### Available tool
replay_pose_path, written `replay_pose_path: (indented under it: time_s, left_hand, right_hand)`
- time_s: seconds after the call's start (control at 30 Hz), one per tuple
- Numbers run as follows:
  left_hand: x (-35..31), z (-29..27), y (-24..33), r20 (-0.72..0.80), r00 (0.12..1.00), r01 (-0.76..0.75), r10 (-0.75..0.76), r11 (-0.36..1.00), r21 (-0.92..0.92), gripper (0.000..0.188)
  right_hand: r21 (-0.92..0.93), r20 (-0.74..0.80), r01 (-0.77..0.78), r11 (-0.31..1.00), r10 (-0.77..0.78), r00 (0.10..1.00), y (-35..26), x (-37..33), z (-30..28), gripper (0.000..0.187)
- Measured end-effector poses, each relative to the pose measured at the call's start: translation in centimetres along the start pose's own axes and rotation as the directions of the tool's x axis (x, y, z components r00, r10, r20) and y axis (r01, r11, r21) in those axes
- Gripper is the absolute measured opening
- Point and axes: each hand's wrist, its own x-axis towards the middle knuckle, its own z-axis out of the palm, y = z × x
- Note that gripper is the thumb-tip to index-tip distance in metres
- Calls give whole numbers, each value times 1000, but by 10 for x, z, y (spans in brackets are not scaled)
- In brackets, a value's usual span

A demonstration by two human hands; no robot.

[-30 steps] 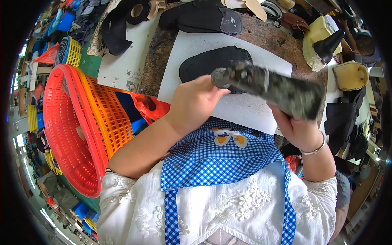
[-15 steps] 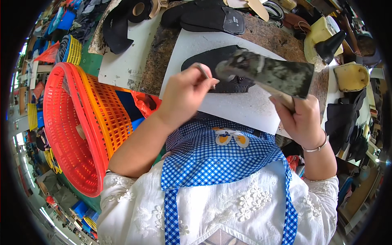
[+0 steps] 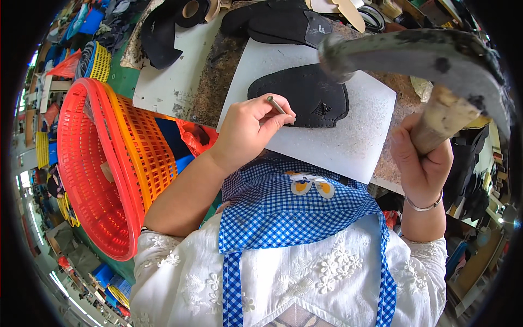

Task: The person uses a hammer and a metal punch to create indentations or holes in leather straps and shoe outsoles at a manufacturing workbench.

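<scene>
My left hand (image 3: pixel 249 126) is closed round a thin metal punch (image 3: pixel 276 104), its lower end near the front edge of a black shaped piece (image 3: pixel 294 87). That piece has small holes along its edge and a patterned patch near its right end. It lies flat on a white board (image 3: pixel 354 117). In my right hand (image 3: pixel 422 163), closed on the wooden handle, is a hammer (image 3: pixel 414 52) with a worn grey metal head. The hammer is raised up and to the right, apart from the punch.
More black pieces (image 3: pixel 283 24) and a black roll (image 3: pixel 192 12) lie at the back of the speckled table (image 3: pixel 220 60). Red and orange plastic baskets (image 3: pixel 98 163) stand at the left. A red bag (image 3: pixel 196 136) is beside the table edge.
The hammer has risen away from the punch, up and to the right, uncovering the right end of the black piece. My left hand stays nearly in place with the punch.
</scene>
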Motion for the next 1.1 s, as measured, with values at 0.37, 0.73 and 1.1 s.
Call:
replay_pose_path:
  time_s: [0.37, 0.73, 1.1]
  left_hand:
    - [-4, 7, 10, 103, 923, -362, 371, 746, 559, 11]
    - [-7, 6, 8, 11, 982, -176, 189, 889, 423, 8]
    - [-4, 0, 5, -44, 994, -90, 105, 964, 249, 9]
  right_hand:
    - [-276, 313, 247, 929, -156, 937, 12, -2, 8, 24]
    - [-314, 141, 251, 916, -217, 966, 6, 0, 7, 14]
    - [-202, 112, 150, 968, -130, 985, 0, 4, 8, 18]
